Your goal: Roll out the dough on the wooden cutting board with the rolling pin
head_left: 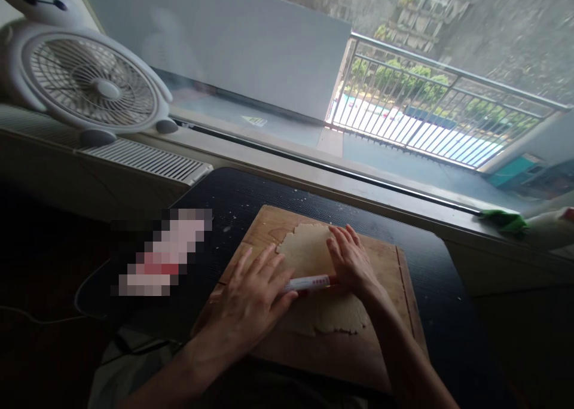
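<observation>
Dough (pixel 309 247), rolled into a thin sheet with ragged edges, is spread on a wooden board (pixel 264 219); it is crossed by a white-labelled roller (pixel 309 283), by which its far part is divided from its near part. The roller's left end is covered by the left hand (pixel 251 292), whose fingers are spread and stretched forward, not curled around anything; the dough's left edge is met by the index side of that hand, while its outer fingers are laid out over the board. The roller's right end is covered by the right hand (pixel 354 262), whose fingers are extended, with the dough's far right edge beneath or just beside their tips; actual contact there cannot be told. The board is borne by a dark table (pixel 439 289), dotted with pale specks; beyond its far left corner a white fan (pixel 107 89) is seen.
</observation>
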Tool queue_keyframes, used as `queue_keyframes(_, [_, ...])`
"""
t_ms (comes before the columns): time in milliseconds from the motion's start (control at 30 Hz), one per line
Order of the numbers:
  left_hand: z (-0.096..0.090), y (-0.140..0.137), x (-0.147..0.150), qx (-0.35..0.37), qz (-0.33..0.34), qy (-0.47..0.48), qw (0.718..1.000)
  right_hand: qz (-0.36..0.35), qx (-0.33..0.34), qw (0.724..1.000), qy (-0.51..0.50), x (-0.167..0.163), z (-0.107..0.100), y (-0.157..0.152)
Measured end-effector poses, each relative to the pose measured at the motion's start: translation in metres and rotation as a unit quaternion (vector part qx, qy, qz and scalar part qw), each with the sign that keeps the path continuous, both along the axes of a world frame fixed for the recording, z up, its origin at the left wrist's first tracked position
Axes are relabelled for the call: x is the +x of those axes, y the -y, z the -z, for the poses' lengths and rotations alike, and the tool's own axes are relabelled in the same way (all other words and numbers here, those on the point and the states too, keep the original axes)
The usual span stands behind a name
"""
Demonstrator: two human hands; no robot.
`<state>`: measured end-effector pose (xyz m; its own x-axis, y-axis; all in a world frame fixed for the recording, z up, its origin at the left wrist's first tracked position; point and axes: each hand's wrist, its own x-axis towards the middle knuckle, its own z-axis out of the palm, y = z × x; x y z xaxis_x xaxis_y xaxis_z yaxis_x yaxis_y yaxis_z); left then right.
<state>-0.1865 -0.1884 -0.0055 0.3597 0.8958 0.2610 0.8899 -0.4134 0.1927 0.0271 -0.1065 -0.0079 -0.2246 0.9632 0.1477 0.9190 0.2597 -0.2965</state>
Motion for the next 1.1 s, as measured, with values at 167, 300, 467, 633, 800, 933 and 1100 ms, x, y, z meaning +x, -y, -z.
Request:
queue_keyframes(167, [-0.002,0.007,-0.006,0.005,0.028,0.012,1.000,0.016,0.045,0.998,0.030,-0.001,0.003,0.020])
queue_keyframes(300, [0.002,0.028,-0.006,0.033,0.067,0.025,0.997,-0.036,0.085,0.991,0.098,0.013,0.014,0.094])
queue_keyframes(467, [0.007,0.025,-0.002,0.020,0.098,0.028,0.995,-0.095,0.169,0.977,0.088,0.032,0.028,0.139])
queue_keyframes(633, [0.005,-0.018,0.017,-0.011,0.114,0.005,0.993,-0.091,0.156,0.983,-0.021,0.053,0.036,0.139])
queue_keyframes(800, [-0.003,-0.057,0.074,-0.014,0.137,0.005,0.990,-0.051,0.200,0.975,-0.076,0.081,0.039,0.151])
queue_keyframes(933, [-0.005,-0.088,0.140,0.001,0.159,0.024,0.987,0.005,0.205,0.977,-0.065,0.095,0.036,0.155])
queue_keyframes(1100, [-0.007,-0.113,0.182,0.008,0.165,0.017,0.986,0.048,0.211,0.975,-0.049,0.104,0.027,0.149])
